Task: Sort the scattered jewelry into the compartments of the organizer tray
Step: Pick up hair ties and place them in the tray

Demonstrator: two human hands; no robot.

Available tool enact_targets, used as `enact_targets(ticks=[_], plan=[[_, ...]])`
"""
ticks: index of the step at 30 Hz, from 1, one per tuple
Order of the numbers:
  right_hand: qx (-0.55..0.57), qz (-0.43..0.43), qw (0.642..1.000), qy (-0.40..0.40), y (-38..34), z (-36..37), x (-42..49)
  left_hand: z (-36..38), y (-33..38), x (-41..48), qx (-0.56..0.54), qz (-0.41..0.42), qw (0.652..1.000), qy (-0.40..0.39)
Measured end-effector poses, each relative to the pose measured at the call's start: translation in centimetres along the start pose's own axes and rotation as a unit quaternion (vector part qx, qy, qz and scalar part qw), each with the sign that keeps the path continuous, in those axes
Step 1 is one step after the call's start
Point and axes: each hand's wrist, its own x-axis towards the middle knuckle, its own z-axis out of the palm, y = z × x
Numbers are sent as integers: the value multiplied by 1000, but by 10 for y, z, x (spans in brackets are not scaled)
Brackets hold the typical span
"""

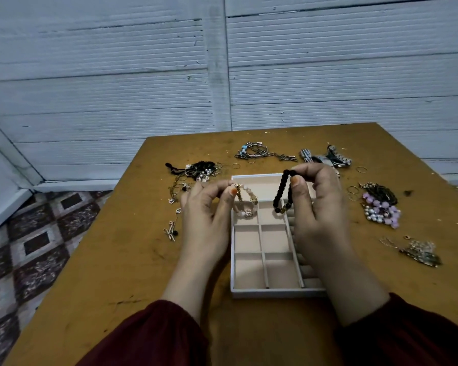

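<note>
Near the centre of the frame, the left hand (206,207) pinched a pale beaded bracelet (245,204) with gilt links between thumb and forefinger. To its right, the right hand (320,204) pinched a black beaded bracelet (282,191) the same way. Both sets of fingers were closed on the top of a loop, so each bracelet hung open and free above the upper part of the organizer tray (275,294). That looked like a way to keep the strands from tangling and to line them up with a compartment before lowering. The tray lay on the desk (117,260) between the forearms, and every compartment that showed was empty, so the sorting seemed barely begun. The remaining jewelry lay in loose heaps around the tray's far end and sides. There were black cords with pearls (198,170) at upper left and small earrings (173,207) just below them. Metal chain bracelets (254,151) and watches (325,158) lay along the top. Purple and pearl beads (381,207) sat at the right, with fine gold chains (418,252) lower down. The heaps seemed grouped by kind, perhaps to match the compartments.
</note>
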Motion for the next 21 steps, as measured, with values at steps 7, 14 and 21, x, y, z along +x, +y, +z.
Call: enact_targets(ticks=[7, 14, 21], plan=[[15, 5, 1000, -9, 0, 0, -2, 2, -10, 1, 11, -6, 1000, -15], [24, 11, 999, -18, 1, 1, -3, 3, -11, -1, 37, -19, 999, -33], [14, -17, 1000, -4, 0, 2, -3, 3, -1, -4, 77, -35, 995, -45]])
